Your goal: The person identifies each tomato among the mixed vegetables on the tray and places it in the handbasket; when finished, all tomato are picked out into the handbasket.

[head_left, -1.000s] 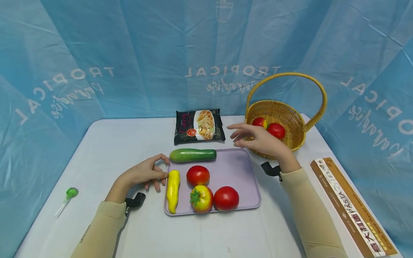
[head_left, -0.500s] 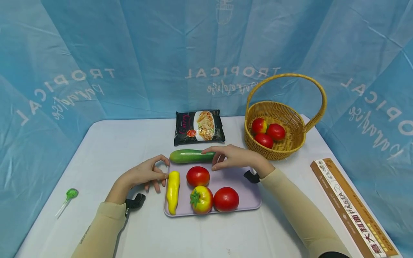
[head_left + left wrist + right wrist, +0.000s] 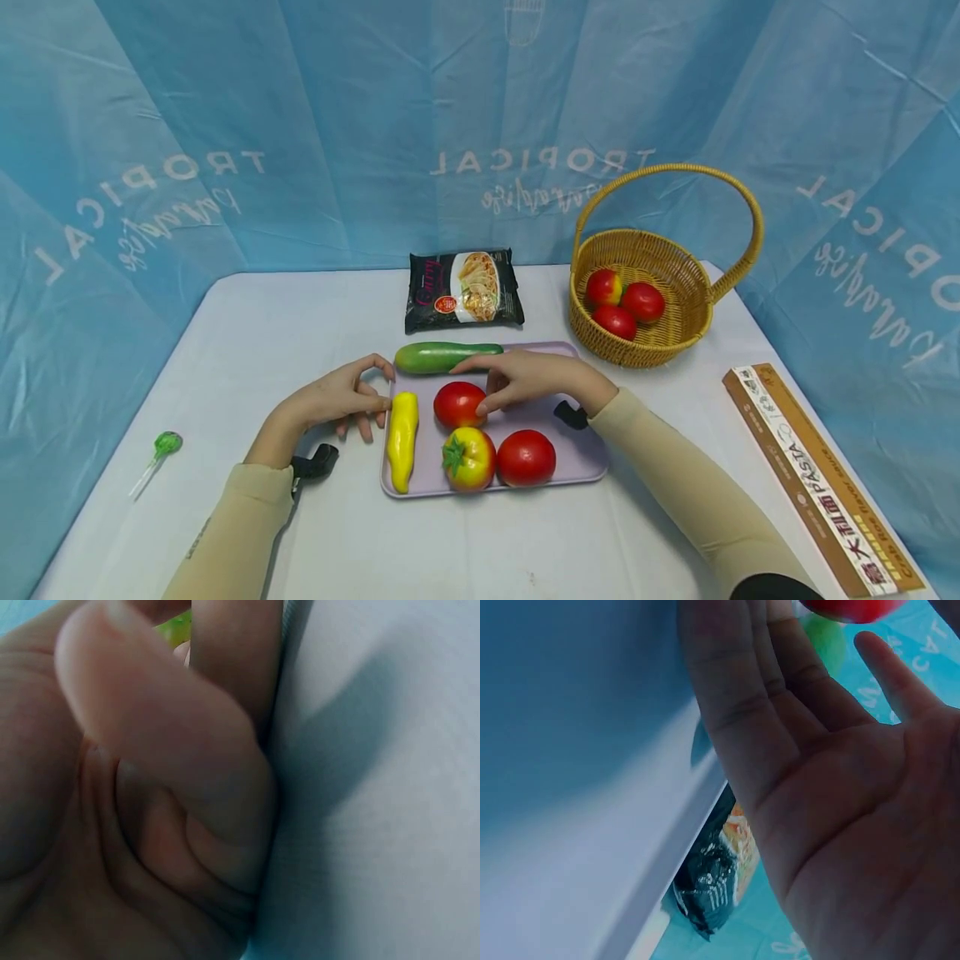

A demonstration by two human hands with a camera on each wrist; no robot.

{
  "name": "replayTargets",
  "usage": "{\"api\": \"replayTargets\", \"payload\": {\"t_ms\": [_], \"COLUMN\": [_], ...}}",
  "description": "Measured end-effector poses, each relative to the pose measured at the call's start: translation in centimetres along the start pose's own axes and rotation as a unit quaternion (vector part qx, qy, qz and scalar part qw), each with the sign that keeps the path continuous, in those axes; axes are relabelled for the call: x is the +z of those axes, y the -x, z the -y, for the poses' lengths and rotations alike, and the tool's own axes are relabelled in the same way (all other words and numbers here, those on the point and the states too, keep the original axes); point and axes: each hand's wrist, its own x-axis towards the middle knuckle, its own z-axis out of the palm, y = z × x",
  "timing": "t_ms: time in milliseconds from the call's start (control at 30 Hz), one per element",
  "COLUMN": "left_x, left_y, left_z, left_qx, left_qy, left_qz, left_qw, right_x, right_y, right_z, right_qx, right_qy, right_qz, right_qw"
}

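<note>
My left hand [image 3: 336, 402] rests at the left rim of a lilac tray [image 3: 558, 379], its index finger and thumb at the edge, beside a yellow pepper [image 3: 402, 442]. Over the tray, my right hand [image 3: 534, 379] spreads its fingers above a red tomato [image 3: 453, 404], thumb at the tomato's right side. The index finger reaches across the end of a green cucumber [image 3: 431, 357]. Nearer the front lie a yellow-and-red tomato [image 3: 471, 460] with a green leafy top and another red tomato [image 3: 527, 457]. In the right wrist view, the red tomato [image 3: 855, 606] shows beyond the fingers.
A wicker basket [image 3: 686, 300] with a tall handle holds three red fruits [image 3: 615, 321] at the back right. Behind the tray lies a black noodle packet [image 3: 465, 289]. A long pasta box [image 3: 821, 479] lies at right, a green lollipop [image 3: 167, 443] at left.
My right hand has come from the basket's near side leftward and down to the middle tomato. A third red fruit now shows in the basket. The left hand stays put.
</note>
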Motion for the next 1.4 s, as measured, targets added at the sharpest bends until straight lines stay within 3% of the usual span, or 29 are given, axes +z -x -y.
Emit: {"api": "replayTargets", "payload": {"t_ms": [333, 567, 833, 1167, 1267, 1400], "left_x": [0.0, 0.0, 0.0, 0.1, 0.1, 0.2], "left_y": [0.0, 0.1, 0.0, 0.1, 0.1, 0.2], "left_z": [-0.2, -0.3, 0.1, -0.2, -0.2, -0.2], "left_qx": [-0.011, 0.001, 0.004, -0.003, -0.002, -0.003], "left_qy": [0.000, -0.002, 0.004, -0.001, -0.002, 0.000], "left_qz": [-0.002, 0.002, 0.006, -0.002, -0.002, -0.001], "left_qw": [0.9999, 1.0000, 1.0000, 1.0000, 1.0000, 1.0000], "right_x": [0.4, 0.4, -0.2, -3.6, -5.1, -7.0], "right_y": [-0.6, -0.6, 0.4, 5.5, 7.9, 11.1], "right_z": [-0.1, -0.1, 0.0, 0.7, 0.5, -0.8], "right_qx": [-0.013, -0.006, -0.008, -0.002, 0.026, 0.062], "right_qy": [0.001, -0.011, -0.001, -0.034, -0.044, -0.048], "right_qz": [0.007, 0.004, -0.036, -0.138, -0.188, -0.263], "right_qw": [0.9999, 0.9999, 0.9993, 0.9898, 0.9809, 0.9616]}}
